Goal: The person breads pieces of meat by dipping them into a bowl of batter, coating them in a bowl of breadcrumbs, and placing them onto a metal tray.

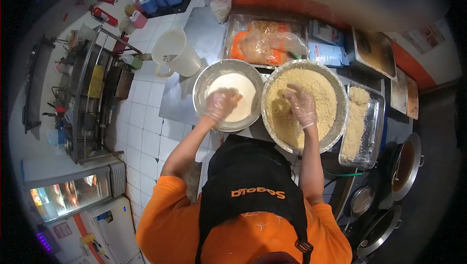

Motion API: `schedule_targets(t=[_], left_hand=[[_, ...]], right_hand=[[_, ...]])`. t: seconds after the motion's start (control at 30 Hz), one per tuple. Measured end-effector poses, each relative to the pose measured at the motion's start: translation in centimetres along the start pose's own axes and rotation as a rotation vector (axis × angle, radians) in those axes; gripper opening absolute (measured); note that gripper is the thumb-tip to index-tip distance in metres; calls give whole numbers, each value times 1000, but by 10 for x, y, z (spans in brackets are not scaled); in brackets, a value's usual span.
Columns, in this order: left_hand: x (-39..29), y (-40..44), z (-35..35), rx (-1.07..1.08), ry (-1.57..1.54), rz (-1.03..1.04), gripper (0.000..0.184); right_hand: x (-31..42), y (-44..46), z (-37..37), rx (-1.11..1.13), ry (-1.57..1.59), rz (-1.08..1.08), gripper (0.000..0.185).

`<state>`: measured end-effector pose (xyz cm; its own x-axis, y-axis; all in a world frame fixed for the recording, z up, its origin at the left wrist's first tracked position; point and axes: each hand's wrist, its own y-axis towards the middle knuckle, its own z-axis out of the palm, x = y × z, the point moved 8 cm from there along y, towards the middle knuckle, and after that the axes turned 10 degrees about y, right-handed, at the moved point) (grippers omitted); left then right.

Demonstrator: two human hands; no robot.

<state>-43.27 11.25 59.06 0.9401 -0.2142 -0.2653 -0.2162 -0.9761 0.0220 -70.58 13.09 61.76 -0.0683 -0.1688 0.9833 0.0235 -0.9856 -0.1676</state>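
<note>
My left hand (222, 105), in a clear plastic glove, is over a metal bowl (201, 99) of white batter (242, 85). Its fingers are curled together at the batter; whatever they may hold is hidden. To the right, my right hand (301, 106), gloved the same way, is over a larger metal bowl (342, 113) of pale yellow breadcrumbs (311, 79). The fingers of this hand are loosely bent and apart, with nothing visible in them. The two bowls stand side by side.
A tray (374, 140) of crumb-coated pieces (354, 132) lies at the right. Behind the bowls is a clear tub (228, 38) with bagged food. A white plastic jug (176, 52) stands left. Large pans (407, 167) sit at the far right, and a metal rack (90, 94) stands far left.
</note>
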Motion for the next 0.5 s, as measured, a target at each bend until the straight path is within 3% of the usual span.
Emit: schedule_targets(t=[0.07, 0.13, 0.17, 0.2, 0.23, 0.27, 0.3, 0.33, 0.37, 0.43, 0.5], left_hand=[[2, -9, 31, 3, 10, 22, 33], [-13, -12, 19, -5, -32, 89, 33], [1, -9, 21, 126, -124, -85, 35], [4, -3, 7, 133, -124, -82, 35], [7, 3, -8, 118, -275, 23, 37], [11, 9, -20, 101, -425, 130, 40], [21, 17, -16, 106, -424, 134, 40], [47, 22, 7, 203, -253, -47, 42], [71, 21, 29, 295, -79, -227, 44], [77, 25, 57, 258, 67, -225, 44], [74, 30, 63, 214, 210, -221, 45]], right_hand=[[-6, 4, -30, -110, -206, -130, 29], [-11, 2, -49, -220, -193, -121, 30], [-9, -2, -59, -280, -354, -142, 32], [-5, -4, -68, -337, -516, -161, 34], [-26, 3, -76, -207, -536, -44, 60], [-24, 3, -74, -213, -534, -39, 60], [-6, 2, -57, -170, -824, -222, 73], [7, -3, -36, -119, -1113, -407, 88], [10, -2, -25, -120, -1113, -404, 88], [-15, 7, -8, 24, -1198, -33, 107], [-17, 5, -7, 60, -1226, 11, 103]])
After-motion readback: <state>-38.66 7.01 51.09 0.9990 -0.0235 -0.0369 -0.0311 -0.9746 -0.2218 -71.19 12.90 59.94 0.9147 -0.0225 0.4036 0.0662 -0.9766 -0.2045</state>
